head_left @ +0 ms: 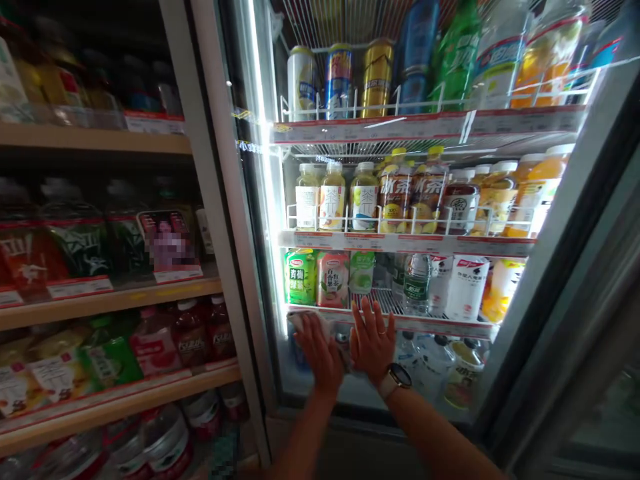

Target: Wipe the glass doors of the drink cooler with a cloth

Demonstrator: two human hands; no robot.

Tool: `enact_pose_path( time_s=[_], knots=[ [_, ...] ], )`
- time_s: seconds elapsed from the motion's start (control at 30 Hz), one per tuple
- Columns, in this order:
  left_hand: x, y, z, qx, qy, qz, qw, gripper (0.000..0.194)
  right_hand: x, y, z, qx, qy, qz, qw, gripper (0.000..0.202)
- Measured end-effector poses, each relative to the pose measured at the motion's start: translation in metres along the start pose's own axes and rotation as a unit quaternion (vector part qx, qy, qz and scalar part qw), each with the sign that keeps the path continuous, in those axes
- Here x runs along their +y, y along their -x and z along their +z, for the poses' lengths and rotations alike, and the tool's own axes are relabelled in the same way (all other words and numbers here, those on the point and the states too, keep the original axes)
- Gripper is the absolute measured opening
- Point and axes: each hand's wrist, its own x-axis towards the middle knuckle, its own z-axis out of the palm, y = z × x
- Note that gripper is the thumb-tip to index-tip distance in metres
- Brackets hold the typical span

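A closed glass door (370, 390) of a lit drinks fridge is in front of me. Against its lower part my left hand (319, 350) presses a greyish cloth (345, 353), whose edges show past the fingertips and beside the palm. My right hand (373, 341) lies flat on the glass just to the right, fingers stretched and somewhat apart, with a ring on one finger and a watch (399, 376) at the wrist. The cloth reaches close to the right palm; whether that hand touches it, I cannot tell. Both hands are level with the lowest shelf strip.
Behind the glass stand cans (377, 77), tea bottles (365, 197), cartons (301, 277) and water bottles (417, 285). Open wooden shelves (120, 300) with more bottles are at the left, where a phone (167, 237) leans upright. A metal frame (555, 267) runs along the right.
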Motion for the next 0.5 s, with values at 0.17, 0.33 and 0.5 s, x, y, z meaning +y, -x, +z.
enact_pose_path(
  time_s=[0.17,0.33,0.5],
  knots=[
    [-0.001,-0.006,0.000,-0.062,-0.018,0.216,0.974,0.056,0.002,-0.001,-0.001,0.005,-0.006,-0.013,1.000,0.061],
    [-0.041,-0.046,-0.026,-0.032,-0.057,0.094,0.993,0.057,0.000,-0.002,-0.002,0.008,0.000,-0.007,1.000,0.065],
    [-0.069,-0.058,-0.042,0.072,-0.032,-0.114,0.990,0.061,-0.001,-0.002,-0.003,0.002,-0.001,0.002,1.000,0.067]
  ],
)
